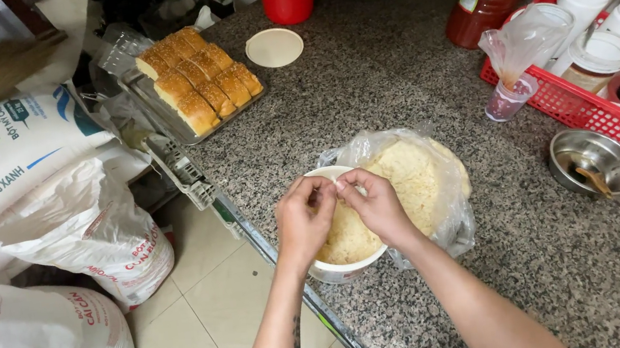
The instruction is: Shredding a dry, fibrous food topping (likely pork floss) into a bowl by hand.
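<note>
Near the front edge of the speckled stone surface, my left hand and right hand meet over a white bowl. Each grip is pressed together, pinching the thin edge of a clear plastic bag at the bowl's rim, so the bag's mouth sits over the bowl. Pale crumbs fill both. A tray of sesame buns stands well apart, toward the far left corner.

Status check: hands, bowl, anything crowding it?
Left hand and right hand pinching together over white bowl. Plastic bag of crumbs touching bowl. Nothing else close.
</note>
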